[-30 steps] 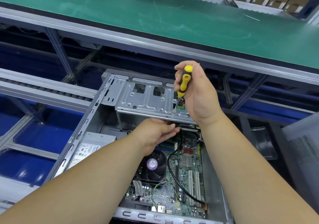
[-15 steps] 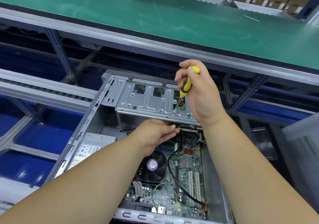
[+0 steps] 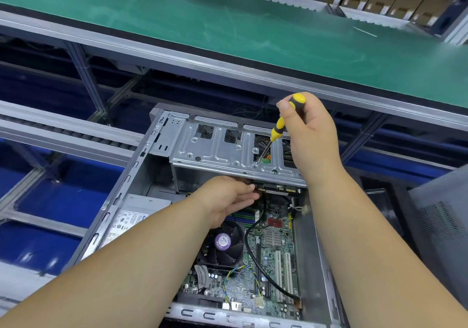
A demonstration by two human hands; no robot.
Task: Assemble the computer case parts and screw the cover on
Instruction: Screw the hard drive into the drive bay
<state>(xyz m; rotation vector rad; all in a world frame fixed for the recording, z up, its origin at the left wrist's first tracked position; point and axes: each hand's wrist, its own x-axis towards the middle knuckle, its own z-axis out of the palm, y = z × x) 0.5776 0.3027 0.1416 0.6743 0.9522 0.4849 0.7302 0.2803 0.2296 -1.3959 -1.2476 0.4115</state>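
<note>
step: driving screw into drive cage (image 3: 222, 150), far end of open case (image 3: 314, 239)
right hand (image 3: 312, 135): grips screwdriver (image 3: 278, 129), tip on cage
left hand (image 3: 225, 201): fingers straight, supporting under cage
next: keep tip seated, turn; cover not yet on

One open computer case (image 3: 121, 191); one metal drive cage (image 3: 228, 150); one yellow-and-black screwdriver (image 3: 279, 127); one motherboard (image 3: 273, 264) with one CPU fan (image 3: 222, 241) and two white expansion slots (image 3: 282, 277); one power supply (image 3: 134, 213); two hands, left hand (image 3: 228, 198) and right hand (image 3: 314, 135); one green bench (image 3: 228, 29), far.
</note>
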